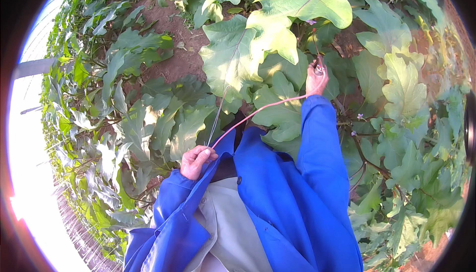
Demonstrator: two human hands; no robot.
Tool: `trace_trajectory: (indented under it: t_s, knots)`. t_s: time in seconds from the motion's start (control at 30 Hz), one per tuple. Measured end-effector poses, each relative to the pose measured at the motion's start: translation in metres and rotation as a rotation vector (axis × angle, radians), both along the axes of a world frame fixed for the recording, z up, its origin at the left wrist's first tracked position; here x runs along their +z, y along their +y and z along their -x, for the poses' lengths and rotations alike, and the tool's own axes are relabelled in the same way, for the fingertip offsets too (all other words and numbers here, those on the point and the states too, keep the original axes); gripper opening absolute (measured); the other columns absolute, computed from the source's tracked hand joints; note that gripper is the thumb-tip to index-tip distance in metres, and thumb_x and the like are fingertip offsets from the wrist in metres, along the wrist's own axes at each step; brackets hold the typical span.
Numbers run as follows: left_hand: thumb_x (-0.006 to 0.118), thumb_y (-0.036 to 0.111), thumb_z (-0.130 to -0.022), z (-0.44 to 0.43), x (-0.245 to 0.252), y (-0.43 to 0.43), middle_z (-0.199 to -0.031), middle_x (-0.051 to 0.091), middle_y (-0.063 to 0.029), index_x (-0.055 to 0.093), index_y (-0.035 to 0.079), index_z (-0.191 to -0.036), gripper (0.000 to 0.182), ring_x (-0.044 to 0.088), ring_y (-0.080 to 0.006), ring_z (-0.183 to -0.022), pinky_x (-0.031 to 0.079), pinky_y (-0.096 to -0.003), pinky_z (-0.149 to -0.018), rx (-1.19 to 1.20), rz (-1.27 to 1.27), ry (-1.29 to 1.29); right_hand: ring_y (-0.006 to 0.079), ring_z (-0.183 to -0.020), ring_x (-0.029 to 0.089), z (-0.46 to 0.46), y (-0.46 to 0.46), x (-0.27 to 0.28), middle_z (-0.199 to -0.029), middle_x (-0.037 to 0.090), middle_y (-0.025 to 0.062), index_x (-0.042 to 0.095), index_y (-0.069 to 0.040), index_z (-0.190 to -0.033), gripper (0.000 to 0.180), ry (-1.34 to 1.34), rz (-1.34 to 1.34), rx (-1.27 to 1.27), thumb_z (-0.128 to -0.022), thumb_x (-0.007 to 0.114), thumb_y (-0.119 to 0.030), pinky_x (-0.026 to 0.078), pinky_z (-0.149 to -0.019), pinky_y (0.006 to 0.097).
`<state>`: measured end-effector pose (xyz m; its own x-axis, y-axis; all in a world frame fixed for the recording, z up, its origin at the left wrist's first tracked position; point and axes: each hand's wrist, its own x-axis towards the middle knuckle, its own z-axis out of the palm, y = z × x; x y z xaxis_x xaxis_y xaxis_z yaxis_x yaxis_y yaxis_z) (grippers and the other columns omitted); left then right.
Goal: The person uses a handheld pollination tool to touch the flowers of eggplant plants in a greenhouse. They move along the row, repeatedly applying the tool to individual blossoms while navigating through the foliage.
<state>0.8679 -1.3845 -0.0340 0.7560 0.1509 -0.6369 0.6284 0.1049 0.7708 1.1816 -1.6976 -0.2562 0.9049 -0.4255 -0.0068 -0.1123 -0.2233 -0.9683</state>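
My left hand (199, 161) is in front of my jacket, thumb and fingers pinched on several thin pale strands (216, 117) and the end of a pink cord (256, 112). The strands point up and away over the leaves. From there the cord curves right, as far as my right wrist. My right hand (316, 80) reaches forward among large eggplant leaves (282, 101). A small shiny metal hand tool (318, 65) is in its grip; fingers hide most of it, so its exact kind is unclear. A thin dark reddish stem or wire (314, 39) rises just beyond the tool.
Broad sunlit leaves (305, 0) overhang the space ahead of my right hand. Plant rows stand on both sides, with bare soil (174, 45) between them at the left. Purple flowers (360, 116) and woody stems (366, 156) are at my right. Bright sheeting (29, 123) borders the far left.
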Motion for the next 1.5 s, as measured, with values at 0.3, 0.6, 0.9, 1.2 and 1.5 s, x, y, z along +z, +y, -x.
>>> trace_trajectory:
  t_s: [0.3,0.6,0.9,1.2,1.5]
  knots:
    - [0.054,0.019,-0.101,-0.037,0.006,0.041,-0.094,0.072,-0.0082,0.067,0.001,-0.105,0.023,0.066,-0.0134,-0.086,0.051,-0.0278,-0.078,-0.012,0.015,-0.105,0.0153,-0.091,0.063,0.088,0.048,0.105,-0.108,0.066,0.0074,0.057,0.001,-0.125,0.035,-0.044,-0.073,0.153,-0.090,0.060,0.001,0.051,-0.074,0.0280]
    - [0.052,0.020,-0.102,-0.082,0.005,0.111,-0.094,0.073,-0.0076,0.067,0.002,-0.104,0.024,0.066,-0.0132,-0.087,0.049,-0.0270,-0.078,0.008,0.080,-0.151,0.0124,-0.080,0.060,0.063,0.149,0.198,-0.115,0.066,0.0101,0.059,-0.001,-0.121,0.032,0.029,-0.096,0.334,-0.090,0.064,-0.010,0.048,-0.060,0.0236]
    - [0.056,0.019,-0.100,-0.096,0.009,0.211,-0.089,0.072,-0.0097,0.068,0.000,-0.103,0.023,0.066,-0.0135,-0.078,0.053,-0.0275,-0.074,0.237,0.110,-0.230,0.0119,-0.072,0.063,-0.005,0.241,0.203,-0.097,0.069,0.0059,0.061,-0.007,-0.113,0.028,0.178,-0.391,0.236,-0.087,0.070,-0.012,0.045,-0.048,0.0219]
    - [0.054,0.022,-0.101,-0.088,0.006,0.245,-0.091,0.073,-0.0081,0.068,0.001,-0.104,0.025,0.067,-0.0128,-0.083,0.050,-0.0256,-0.074,0.203,0.051,-0.179,0.0123,-0.077,0.065,-0.022,0.298,0.183,-0.094,0.067,0.0043,0.060,-0.004,-0.122,0.041,0.306,-0.404,0.311,-0.084,0.073,-0.009,0.051,-0.049,0.0223]
    - [0.056,0.023,-0.099,-0.115,0.005,0.285,-0.090,0.072,-0.0079,0.068,0.002,-0.104,0.024,0.065,-0.0130,-0.080,0.050,-0.0276,-0.075,0.327,0.046,-0.163,0.0110,-0.069,0.061,-0.068,0.364,0.186,-0.093,0.063,0.0027,0.058,-0.004,-0.125,0.046,0.212,-0.419,0.341,-0.084,0.074,-0.014,0.048,-0.046,0.0219]
